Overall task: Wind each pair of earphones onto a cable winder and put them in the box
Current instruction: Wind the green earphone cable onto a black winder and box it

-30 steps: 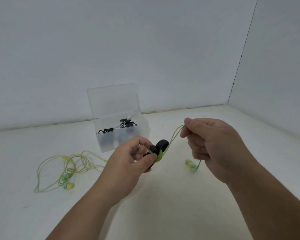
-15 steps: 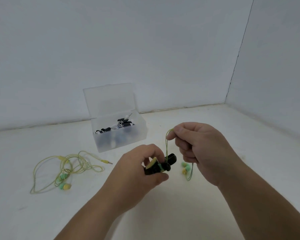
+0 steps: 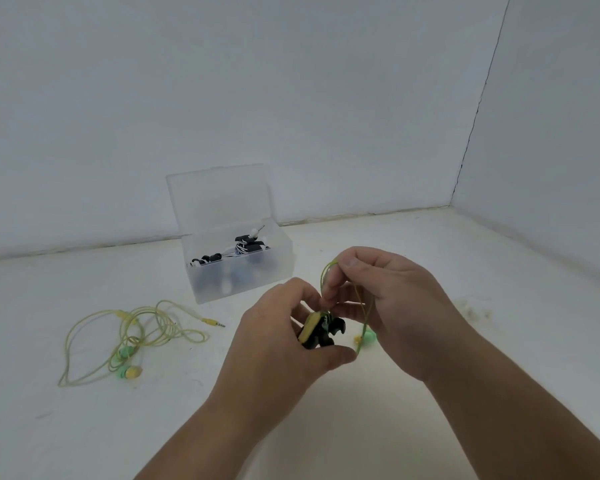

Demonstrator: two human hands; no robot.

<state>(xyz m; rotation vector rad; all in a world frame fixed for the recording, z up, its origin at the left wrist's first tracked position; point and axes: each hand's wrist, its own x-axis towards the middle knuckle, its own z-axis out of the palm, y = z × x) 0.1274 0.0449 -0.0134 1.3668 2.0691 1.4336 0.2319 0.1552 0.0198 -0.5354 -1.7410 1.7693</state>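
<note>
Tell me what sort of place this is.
Probably a staged recording corner rather than a lived-in room: bare white walls meet at a seam, the surface is plain white, and on it sit a clear box and loose earphones.

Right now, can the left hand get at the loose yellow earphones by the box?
Probably not yet. The path to the loose earphones looks free, but the left hand grips the cable winder while the right hand pinches its cable. It must let go first.
</note>
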